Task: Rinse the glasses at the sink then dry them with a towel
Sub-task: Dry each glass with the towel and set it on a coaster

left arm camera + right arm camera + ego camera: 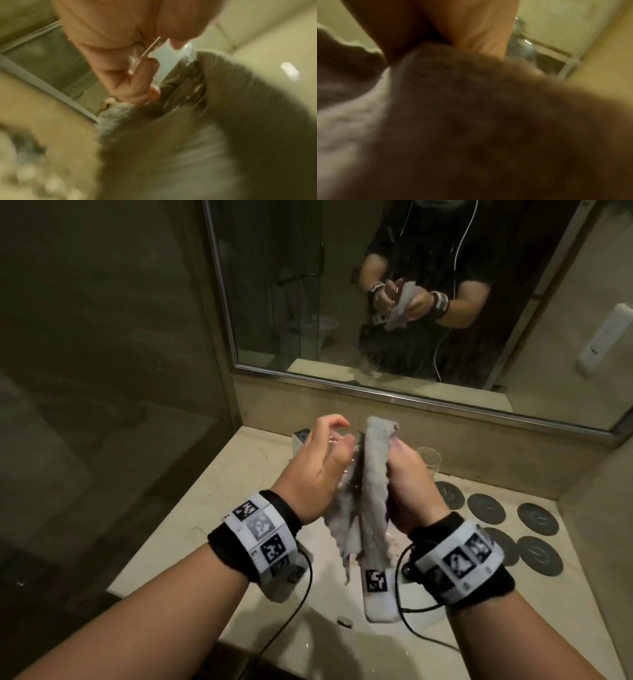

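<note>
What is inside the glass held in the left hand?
Part of the grey towel is pushed into the glass held by the left hand; the right hand grips the towel. The glass's bottom is covered.

You get dim, yellowish light in every view; your head view stays fairly sharp but bends at the edges, while both wrist views smear into heavy blur.

Glass [113,455] mostly behind towel [373,481]
</note>
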Demonstrator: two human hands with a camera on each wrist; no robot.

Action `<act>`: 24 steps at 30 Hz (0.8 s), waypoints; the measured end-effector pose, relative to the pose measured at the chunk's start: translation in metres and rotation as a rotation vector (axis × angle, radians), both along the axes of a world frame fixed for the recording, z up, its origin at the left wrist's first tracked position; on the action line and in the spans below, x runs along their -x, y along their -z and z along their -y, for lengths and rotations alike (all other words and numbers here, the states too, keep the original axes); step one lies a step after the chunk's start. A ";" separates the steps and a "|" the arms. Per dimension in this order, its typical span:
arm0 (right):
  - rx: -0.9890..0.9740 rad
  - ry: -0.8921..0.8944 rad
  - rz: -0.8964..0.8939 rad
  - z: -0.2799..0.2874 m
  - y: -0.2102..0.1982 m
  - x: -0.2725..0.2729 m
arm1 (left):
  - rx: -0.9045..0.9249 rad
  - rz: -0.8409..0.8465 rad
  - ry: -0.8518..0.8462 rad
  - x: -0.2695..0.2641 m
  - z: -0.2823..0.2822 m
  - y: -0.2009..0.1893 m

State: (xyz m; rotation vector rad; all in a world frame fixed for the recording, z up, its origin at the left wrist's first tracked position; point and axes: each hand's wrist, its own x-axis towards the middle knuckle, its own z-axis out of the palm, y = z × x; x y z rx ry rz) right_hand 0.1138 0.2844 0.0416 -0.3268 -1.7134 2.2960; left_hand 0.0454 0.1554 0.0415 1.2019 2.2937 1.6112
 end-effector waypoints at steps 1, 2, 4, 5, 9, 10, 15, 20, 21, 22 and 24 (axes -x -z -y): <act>-0.244 0.067 -0.052 0.003 0.000 -0.004 | -0.049 0.194 -0.004 -0.003 -0.001 -0.003; -0.470 0.124 -0.111 0.004 0.001 -0.006 | -0.086 0.417 -0.026 -0.004 -0.003 -0.009; -0.826 0.142 -0.270 0.003 0.006 -0.010 | -0.030 0.630 -0.019 -0.002 -0.002 -0.010; -0.953 0.122 -0.358 0.000 0.008 -0.011 | 0.023 0.649 -0.012 0.000 -0.003 -0.010; -0.471 0.157 -0.275 0.006 0.011 -0.007 | 0.124 -0.015 -0.062 0.003 -0.003 0.000; -0.111 0.127 -0.175 0.009 0.009 -0.004 | 0.076 0.015 -0.056 -0.004 0.000 -0.001; 0.201 -0.068 0.085 0.006 0.011 -0.005 | 0.061 0.045 -0.041 -0.012 0.002 0.012; -0.908 0.150 -0.337 0.002 0.023 -0.014 | 0.077 0.815 -0.020 -0.006 -0.001 0.001; -0.979 0.120 -0.408 -0.003 0.025 -0.014 | 0.083 0.783 -0.028 -0.006 0.000 0.000; -0.983 0.103 -0.421 -0.004 0.023 -0.014 | 0.073 0.706 -0.045 -0.005 0.001 0.001; -0.701 0.148 -0.293 -0.004 0.020 -0.009 | 0.084 0.323 -0.028 -0.001 0.001 0.008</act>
